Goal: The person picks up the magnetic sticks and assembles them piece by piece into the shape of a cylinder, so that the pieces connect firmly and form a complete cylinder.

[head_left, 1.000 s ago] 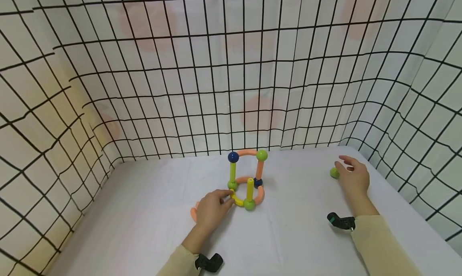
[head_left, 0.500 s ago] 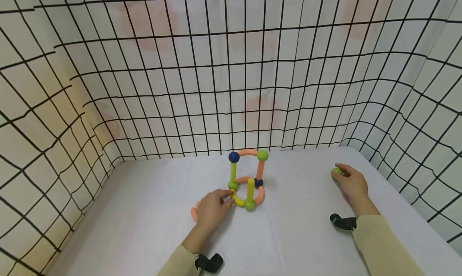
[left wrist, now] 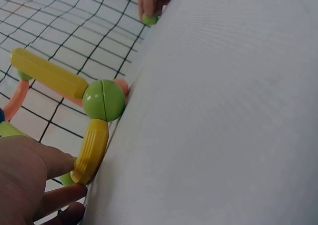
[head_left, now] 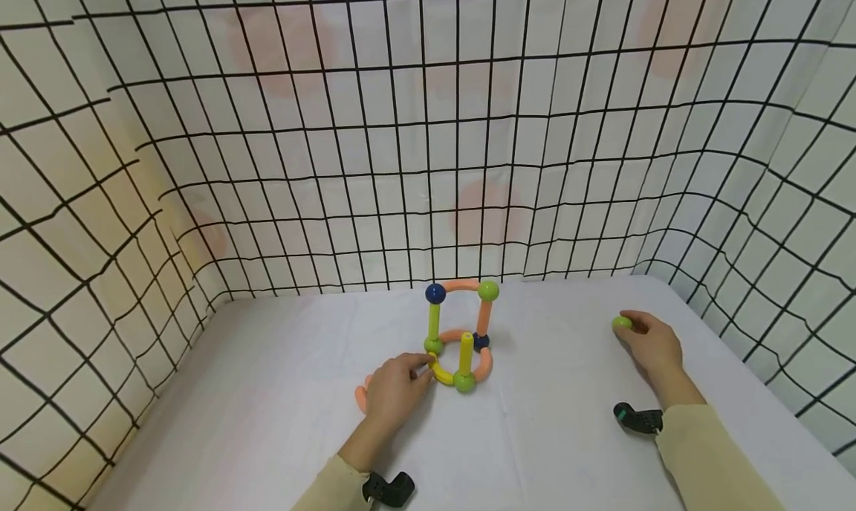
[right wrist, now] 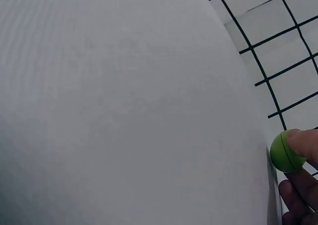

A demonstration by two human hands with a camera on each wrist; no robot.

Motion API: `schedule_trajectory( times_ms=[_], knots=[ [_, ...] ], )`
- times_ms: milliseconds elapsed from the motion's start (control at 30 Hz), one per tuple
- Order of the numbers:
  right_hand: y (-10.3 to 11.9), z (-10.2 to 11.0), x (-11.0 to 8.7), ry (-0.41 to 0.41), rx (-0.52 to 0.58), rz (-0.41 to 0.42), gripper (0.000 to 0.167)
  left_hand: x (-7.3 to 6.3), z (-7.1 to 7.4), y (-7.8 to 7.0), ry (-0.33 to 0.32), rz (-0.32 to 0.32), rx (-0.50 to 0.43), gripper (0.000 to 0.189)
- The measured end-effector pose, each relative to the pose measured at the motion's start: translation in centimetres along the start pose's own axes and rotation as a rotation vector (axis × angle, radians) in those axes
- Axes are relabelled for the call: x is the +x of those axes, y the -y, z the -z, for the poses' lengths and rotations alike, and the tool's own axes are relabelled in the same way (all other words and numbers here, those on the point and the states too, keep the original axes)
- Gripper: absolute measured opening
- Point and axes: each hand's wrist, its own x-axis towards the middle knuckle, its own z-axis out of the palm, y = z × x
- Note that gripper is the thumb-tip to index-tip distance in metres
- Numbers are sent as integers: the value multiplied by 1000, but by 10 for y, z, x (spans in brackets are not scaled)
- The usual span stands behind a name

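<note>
A frame of coloured rods and balls stands mid-table. Its ring at the bottom has a curved yellow rod [left wrist: 92,150], which my left hand [head_left: 394,388] pinches between thumb and fingers at one end. An upright yellow rod [head_left: 466,355] rises from a green ball [head_left: 464,381] at the front, its top bare. Behind it, a navy ball [head_left: 435,293] and a green ball [head_left: 489,291] top two uprights, joined by a curved orange rod [head_left: 461,284]. Far to the right, my right hand [head_left: 652,347] pinches a loose green ball [right wrist: 285,153] between thumb and fingers, close over the table.
Curved orange pieces [head_left: 362,396] lie left of my left hand, partly hidden by it. A white cloth with a black grid [head_left: 401,147] walls the back and both sides of the white table [head_left: 535,437].
My right hand has lowered onto the loose green ball, and its fingers have closed round it. The left hand keeps its hold on the curved yellow rod.
</note>
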Motion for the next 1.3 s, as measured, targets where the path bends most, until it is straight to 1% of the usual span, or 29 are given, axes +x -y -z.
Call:
schedule_trajectory(
  times_ms=[100, 267, 333, 400, 500, 600, 700, 867, 933, 1000, 1167, 1233, 1300],
  knots=[
    [2, 0, -3, 3, 33, -11, 55, -1, -1, 0, 6, -1, -4, 22],
    [12, -4, -7, 8, 160, -22, 59, -1, -1, -1, 0, -9, -1, 22],
    [19, -5, -10, 11, 180, -10, 61, -1, -1, -1, 5, -6, 0, 21],
    [29, -5, -16, 9, 182, 14, 61, -1, -1, -1, 10, -6, 1, 21],
    [50, -5, -26, -3, 199, 74, 61, -2, 0, -1, 13, -8, 2, 21],
    [75, -7, -38, -13, 272, 129, 60, -1, 1, -1, 6, -15, 6, 21],
    [100, -11, -51, -5, 353, 209, 56, -2, 1, 0, 2, -18, 9, 21],
    [134, -22, -74, 58, 429, 370, 47, -2, 1, 1, 8, -19, 11, 20],
    [145, -26, -83, 90, 462, 417, 43, -2, 0, 1, 6, -23, 9, 20],
    [156, -32, -92, 129, 495, 447, 40, -3, 1, 0, 4, -26, 8, 20],
    [179, -50, -111, 255, 538, 465, 36, -3, 3, -1, -3, -31, 5, 20],
    [185, -58, -116, 300, 554, 452, 35, -4, 4, -1, -3, -35, 1, 21],
    [188, -65, -120, 327, 569, 436, 35, -4, 5, -1, -2, -39, 3, 21]
  ],
)
